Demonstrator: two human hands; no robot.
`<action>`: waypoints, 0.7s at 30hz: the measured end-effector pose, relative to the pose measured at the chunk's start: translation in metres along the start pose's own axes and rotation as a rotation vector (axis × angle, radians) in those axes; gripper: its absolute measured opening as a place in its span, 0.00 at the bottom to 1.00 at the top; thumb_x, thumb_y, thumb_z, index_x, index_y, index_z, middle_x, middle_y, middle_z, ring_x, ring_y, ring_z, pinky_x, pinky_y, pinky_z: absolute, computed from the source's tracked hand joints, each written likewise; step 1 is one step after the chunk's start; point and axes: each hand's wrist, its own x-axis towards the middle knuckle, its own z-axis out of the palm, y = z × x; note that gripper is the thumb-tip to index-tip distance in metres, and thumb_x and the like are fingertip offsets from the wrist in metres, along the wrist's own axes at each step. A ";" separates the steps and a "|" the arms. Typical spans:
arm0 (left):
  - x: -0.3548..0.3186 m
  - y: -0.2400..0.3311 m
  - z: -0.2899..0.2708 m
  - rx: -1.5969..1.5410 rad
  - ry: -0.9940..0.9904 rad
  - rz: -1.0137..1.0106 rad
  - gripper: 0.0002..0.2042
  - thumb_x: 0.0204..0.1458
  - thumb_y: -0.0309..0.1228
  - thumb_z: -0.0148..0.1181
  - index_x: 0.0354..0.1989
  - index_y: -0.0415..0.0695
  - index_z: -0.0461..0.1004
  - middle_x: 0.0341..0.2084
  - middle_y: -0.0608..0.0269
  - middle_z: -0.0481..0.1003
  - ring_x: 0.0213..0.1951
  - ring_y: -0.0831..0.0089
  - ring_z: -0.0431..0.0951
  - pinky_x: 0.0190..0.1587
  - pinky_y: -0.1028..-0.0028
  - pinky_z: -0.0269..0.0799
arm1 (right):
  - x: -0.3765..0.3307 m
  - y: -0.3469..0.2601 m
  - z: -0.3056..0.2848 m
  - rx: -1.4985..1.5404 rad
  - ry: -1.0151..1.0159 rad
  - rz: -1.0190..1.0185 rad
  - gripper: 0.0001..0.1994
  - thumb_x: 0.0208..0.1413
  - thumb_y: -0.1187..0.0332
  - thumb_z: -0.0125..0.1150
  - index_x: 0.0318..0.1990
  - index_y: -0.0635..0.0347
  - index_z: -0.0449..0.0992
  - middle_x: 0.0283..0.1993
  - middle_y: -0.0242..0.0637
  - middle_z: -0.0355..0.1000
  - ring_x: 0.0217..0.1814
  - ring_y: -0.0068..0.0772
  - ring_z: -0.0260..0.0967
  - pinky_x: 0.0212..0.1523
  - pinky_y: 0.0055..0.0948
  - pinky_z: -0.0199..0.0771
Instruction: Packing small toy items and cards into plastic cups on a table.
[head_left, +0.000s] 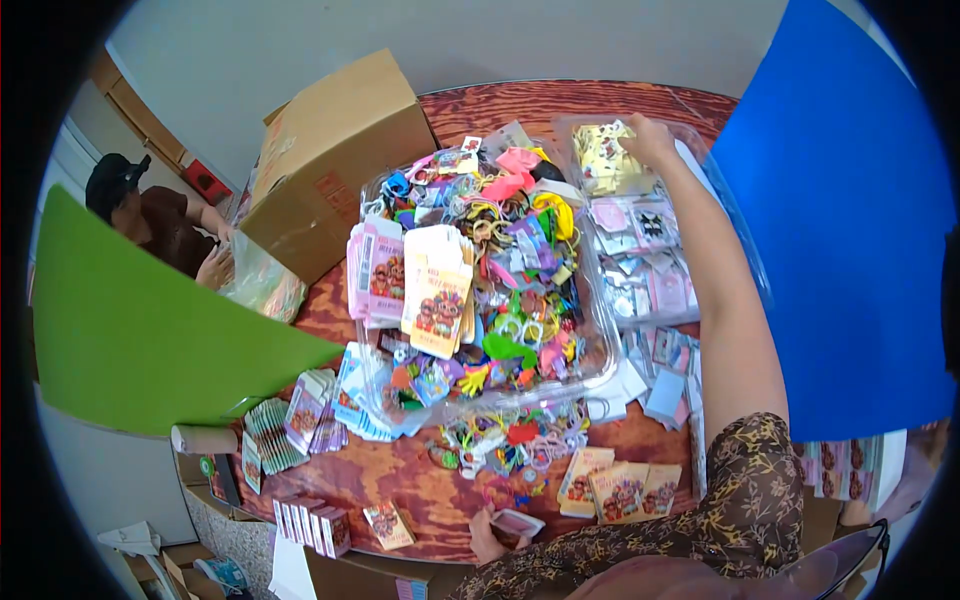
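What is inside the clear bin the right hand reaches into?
The clear bin holds gold-coloured packets at the far end, where the right hand rests, and small pink and white packets nearer. Whatever lies beneath those layers is covered.

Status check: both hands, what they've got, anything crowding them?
Right hand reaching into far clear tray, on gold packets. Left hand holds small pink card at near edge. Toy-filled bin between them.
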 end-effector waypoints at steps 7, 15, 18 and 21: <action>0.001 -0.037 0.028 0.016 -0.047 -0.099 0.43 0.38 0.40 0.75 0.64 0.40 0.62 0.51 0.49 0.74 0.53 0.47 0.73 0.52 0.52 0.71 | 0.050 0.013 0.051 -0.146 -0.032 0.119 0.25 0.43 0.59 0.73 0.53 0.50 0.80 0.52 0.46 0.79 0.56 0.47 0.76 0.58 0.43 0.75; -0.020 -0.062 0.023 0.094 -0.179 -0.111 0.41 0.39 0.41 0.75 0.64 0.41 0.64 0.51 0.49 0.74 0.54 0.48 0.72 0.53 0.53 0.71 | 0.048 0.011 0.017 0.118 0.067 0.145 0.18 0.48 0.66 0.70 0.49 0.43 0.82 0.49 0.40 0.81 0.55 0.44 0.77 0.58 0.40 0.75; -0.020 -0.069 0.024 0.113 -0.216 -0.082 0.41 0.39 0.41 0.75 0.63 0.41 0.64 0.51 0.49 0.74 0.55 0.48 0.72 0.53 0.54 0.71 | 0.038 0.022 0.008 0.081 0.112 0.040 0.17 0.49 0.66 0.69 0.49 0.44 0.82 0.49 0.42 0.80 0.54 0.45 0.77 0.58 0.40 0.75; -0.026 -0.069 0.019 0.147 -0.234 -0.068 0.41 0.39 0.42 0.75 0.63 0.41 0.65 0.51 0.49 0.74 0.55 0.48 0.72 0.53 0.54 0.71 | 0.032 0.018 0.005 0.178 0.206 -0.024 0.16 0.49 0.66 0.70 0.48 0.46 0.82 0.48 0.43 0.80 0.54 0.46 0.77 0.57 0.41 0.74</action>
